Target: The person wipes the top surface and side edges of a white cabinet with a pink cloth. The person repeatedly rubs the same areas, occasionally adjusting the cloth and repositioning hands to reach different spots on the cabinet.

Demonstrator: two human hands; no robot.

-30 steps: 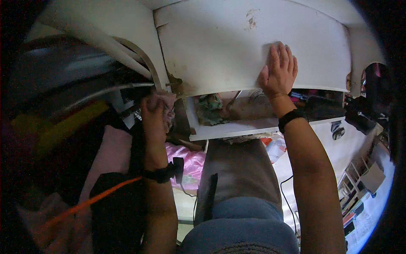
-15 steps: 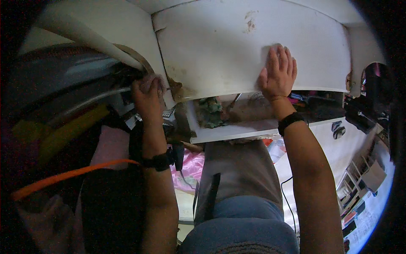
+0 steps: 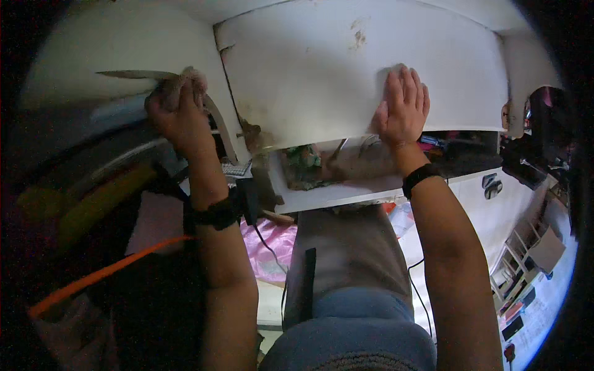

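Observation:
My left hand (image 3: 182,117) is closed around a crumpled, pale pinkish cloth (image 3: 193,80), lifted in front of a pale surface at the upper left. A long, thin, pointed strip (image 3: 133,74) reaches leftward from that hand; whether it belongs to the cloth I cannot tell. Flat on a white tabletop (image 3: 309,74) with brown stains rests my right hand (image 3: 405,111), fingers stretched out and nothing in them. Below the tabletop's near edge an open drawer (image 3: 346,198) shows a crumpled green thing (image 3: 304,158) and other loose items, partly in shadow.
An orange strap or cord (image 3: 111,272) crosses the dark area at lower left. Pink shiny fabric (image 3: 272,247) lies beneath the drawer. A black cable (image 3: 416,290) hangs near my right forearm. Dark objects (image 3: 538,148) crowd the right side, beside a white rack (image 3: 513,266).
My left hand has moved up and left, away from the tabletop's corner, with the cloth and the thin strip now in plain view. My right hand stays flat on the tabletop.

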